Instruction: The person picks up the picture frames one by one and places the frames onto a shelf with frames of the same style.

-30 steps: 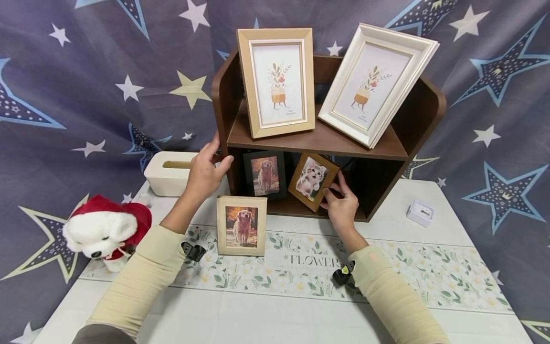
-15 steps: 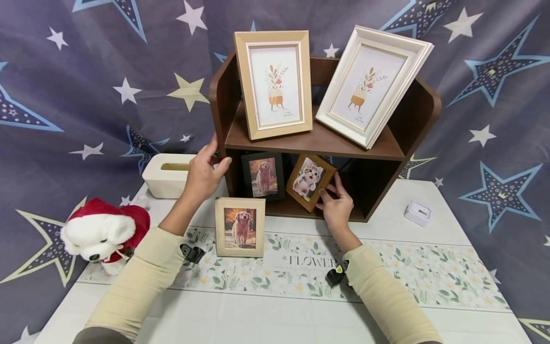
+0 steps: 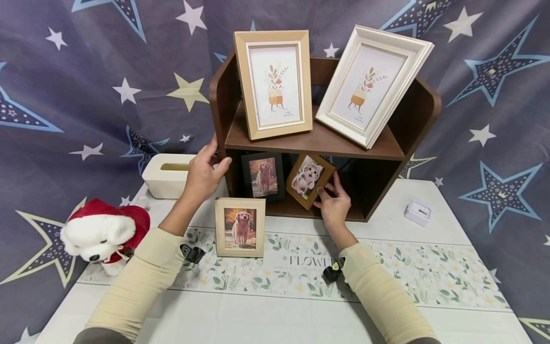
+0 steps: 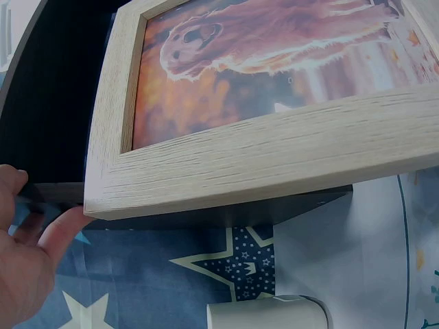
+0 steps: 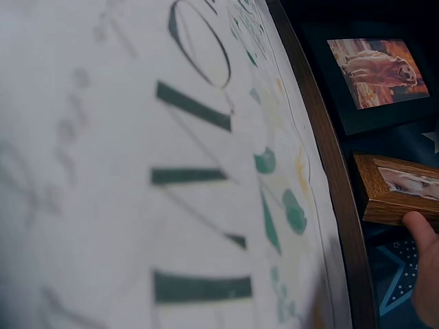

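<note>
In the head view, my right hand pinches the right edge of a small brown wooden picture frame with a kitten photo. This frame stands tilted on the lower shelf, beside a black picture frame with a dog photo. My left hand grips the left side panel of the dark brown shelf, thumb in front; the left wrist view shows thumb and fingers about the panel's edge. A light wood picture frame with a dog photo stands on the table before the shelf. In the right wrist view, the thumb touches the kitten frame.
A tan picture frame and a tilted white picture frame stand on the upper shelf. At left are a cream tissue box and a white plush dog in red. A small white box lies at right.
My right hand and the kitten frame have shifted slightly left within the lower shelf. The left hand keeps its place on the side panel. The whole view has moved a little.
</note>
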Demonstrator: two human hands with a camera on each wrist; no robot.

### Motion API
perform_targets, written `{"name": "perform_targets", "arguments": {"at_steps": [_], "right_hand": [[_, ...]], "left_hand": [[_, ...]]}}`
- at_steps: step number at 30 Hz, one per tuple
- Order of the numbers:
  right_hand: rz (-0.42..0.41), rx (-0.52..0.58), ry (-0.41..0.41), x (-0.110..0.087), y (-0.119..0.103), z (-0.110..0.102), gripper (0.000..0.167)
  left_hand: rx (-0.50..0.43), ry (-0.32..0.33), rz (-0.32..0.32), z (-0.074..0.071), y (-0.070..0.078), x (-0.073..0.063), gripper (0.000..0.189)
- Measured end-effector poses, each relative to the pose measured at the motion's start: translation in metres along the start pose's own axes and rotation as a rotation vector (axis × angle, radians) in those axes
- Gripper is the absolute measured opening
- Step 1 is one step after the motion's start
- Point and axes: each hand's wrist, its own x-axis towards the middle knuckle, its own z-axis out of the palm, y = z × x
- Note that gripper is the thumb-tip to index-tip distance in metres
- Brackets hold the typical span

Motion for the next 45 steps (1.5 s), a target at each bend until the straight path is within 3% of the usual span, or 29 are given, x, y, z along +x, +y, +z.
{"name": "perform_targets", "arguments": {"at_steps": [22,45], "right_hand": [[0.0,0.001,0.03,0.002,0.002,0.006,0.069],[-0.015,-0.121,0.073,0.001,-0.001,0.008,0.069]], "left_hand": [[0.006,0.004,0.003,0.0,0.001,0.0,0.073],[0.012,0.007,-0.007,0.0,0.0,0.0,0.073]]}}
